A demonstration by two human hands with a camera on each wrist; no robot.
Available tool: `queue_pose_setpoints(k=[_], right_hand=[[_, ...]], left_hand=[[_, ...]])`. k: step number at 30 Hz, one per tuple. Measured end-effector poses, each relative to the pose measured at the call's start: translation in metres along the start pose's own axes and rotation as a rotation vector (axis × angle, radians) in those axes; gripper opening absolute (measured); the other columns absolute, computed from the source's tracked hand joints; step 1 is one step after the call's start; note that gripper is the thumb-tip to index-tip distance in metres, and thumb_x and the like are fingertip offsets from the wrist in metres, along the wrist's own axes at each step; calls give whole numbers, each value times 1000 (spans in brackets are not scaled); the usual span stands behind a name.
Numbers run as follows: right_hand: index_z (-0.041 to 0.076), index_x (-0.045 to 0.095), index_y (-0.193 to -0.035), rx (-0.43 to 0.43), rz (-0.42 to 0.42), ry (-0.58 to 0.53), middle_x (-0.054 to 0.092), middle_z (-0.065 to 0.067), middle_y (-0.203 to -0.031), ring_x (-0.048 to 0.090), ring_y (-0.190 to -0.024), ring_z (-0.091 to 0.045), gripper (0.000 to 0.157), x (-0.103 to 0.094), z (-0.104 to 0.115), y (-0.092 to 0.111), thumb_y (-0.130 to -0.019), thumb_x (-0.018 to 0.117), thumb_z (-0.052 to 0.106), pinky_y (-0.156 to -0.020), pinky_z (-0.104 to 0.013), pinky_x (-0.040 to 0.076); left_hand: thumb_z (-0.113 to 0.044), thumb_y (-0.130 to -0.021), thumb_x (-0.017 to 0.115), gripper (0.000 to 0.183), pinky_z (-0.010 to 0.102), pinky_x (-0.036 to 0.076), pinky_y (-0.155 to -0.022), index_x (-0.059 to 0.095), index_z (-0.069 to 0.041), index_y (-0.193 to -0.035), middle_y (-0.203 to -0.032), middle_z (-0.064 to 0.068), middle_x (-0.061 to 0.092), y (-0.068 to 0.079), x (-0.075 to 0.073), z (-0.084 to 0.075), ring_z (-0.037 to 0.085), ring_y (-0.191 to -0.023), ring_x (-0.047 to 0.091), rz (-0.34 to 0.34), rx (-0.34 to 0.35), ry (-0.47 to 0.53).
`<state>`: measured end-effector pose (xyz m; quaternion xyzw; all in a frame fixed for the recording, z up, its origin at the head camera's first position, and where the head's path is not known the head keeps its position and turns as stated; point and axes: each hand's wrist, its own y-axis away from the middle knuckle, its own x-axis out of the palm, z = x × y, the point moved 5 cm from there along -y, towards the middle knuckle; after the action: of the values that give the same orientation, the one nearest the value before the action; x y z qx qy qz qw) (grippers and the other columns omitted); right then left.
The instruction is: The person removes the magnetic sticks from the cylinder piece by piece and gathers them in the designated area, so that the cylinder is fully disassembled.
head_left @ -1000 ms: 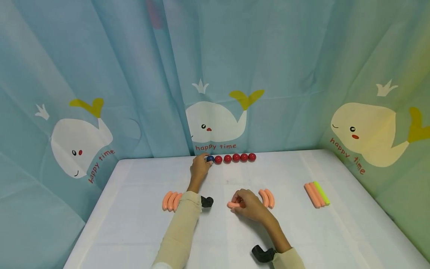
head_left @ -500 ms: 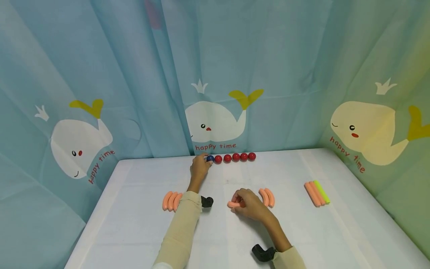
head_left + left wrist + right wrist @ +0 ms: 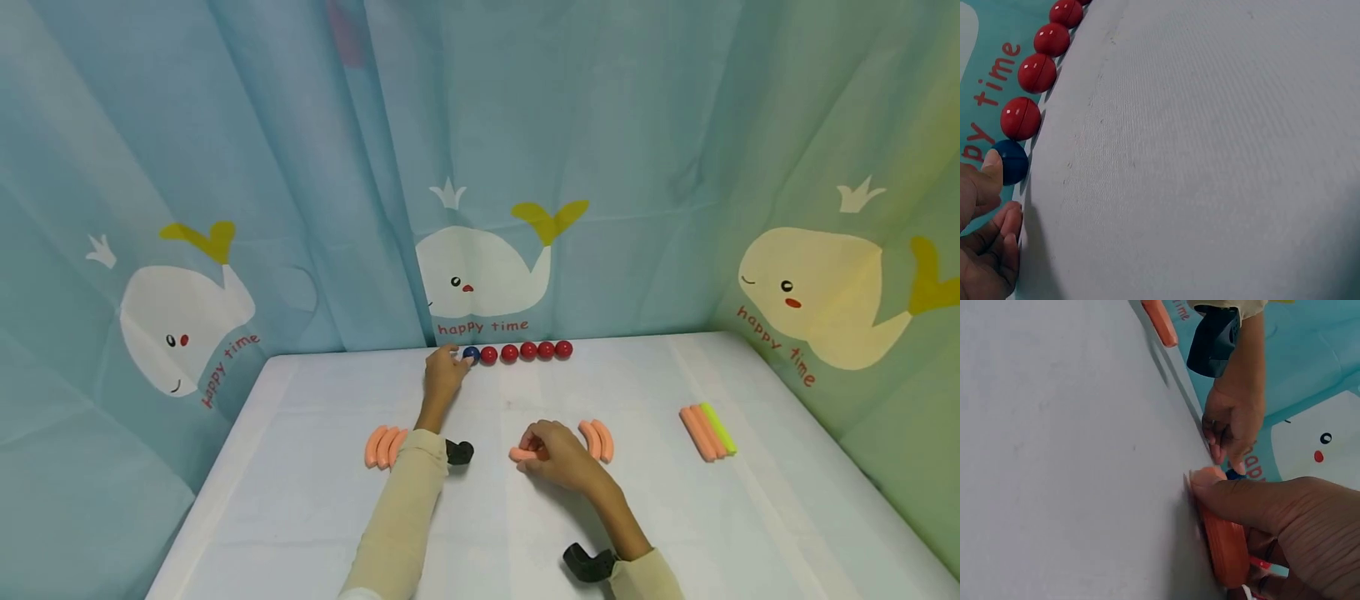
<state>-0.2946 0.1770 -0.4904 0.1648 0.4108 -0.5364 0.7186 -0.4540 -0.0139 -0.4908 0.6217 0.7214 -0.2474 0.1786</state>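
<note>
At the back of the table, my left hand point(image 3: 444, 375) has its thumb on the blue ball point(image 3: 1014, 162). Its other fingers lie apart from the ball in the left wrist view. The ball stands at the left end of a row of red balls point(image 3: 509, 354). Near the middle of the table, my right hand point(image 3: 557, 454) pinches a curved orange sausage-shaped piece point(image 3: 1224, 540) between thumb and fingers, low over the cloth. Two similar curved pieces point(image 3: 596, 441) lie just right of that hand. Several more curved pieces point(image 3: 385, 447) lie left, partly hidden by the left sleeve.
Two straight orange sticks point(image 3: 702, 433) and a yellow-green stick point(image 3: 719, 428) lie side by side on the right. Black wrist mounts point(image 3: 588, 563) sit at both wrists. A blue curtain with whale prints point(image 3: 637, 275) stands behind the white table point(image 3: 300, 500).
My left hand's forefinger has drawn slightly away from the blue ball, which stays in place. The right hand holds still with the curved orange piece.
</note>
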Motion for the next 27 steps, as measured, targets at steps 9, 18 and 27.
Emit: queue_pose_setpoints(k=[9,18,27], right_hand=[[17,67,-76,148,-125,114,60,9,-67,51,-64,-3,17,-10,6,1,-86,75,28,-60,-21,43],[10,65,-69,289,-276,274,53,2,-56,46,-54,-10,25,-24,9,4,-84,77,25,-50,-25,36],[9,63,-64,346,-325,377,51,5,-48,49,-48,-10,32,-30,7,9,-86,75,28,-53,-30,41]], left_hand=[[-28,-95,64,34,47,52,-86,66,3,-110,-98,19,71,5,-8,9,35,-98,66,-78,-10,-6],[-26,-95,63,30,47,51,-85,67,3,-102,-94,19,72,8,-13,8,36,-93,67,-117,-16,10],[-25,-96,61,29,47,51,-83,65,4,-98,-92,21,70,16,-17,5,36,-90,66,-109,-37,32]])
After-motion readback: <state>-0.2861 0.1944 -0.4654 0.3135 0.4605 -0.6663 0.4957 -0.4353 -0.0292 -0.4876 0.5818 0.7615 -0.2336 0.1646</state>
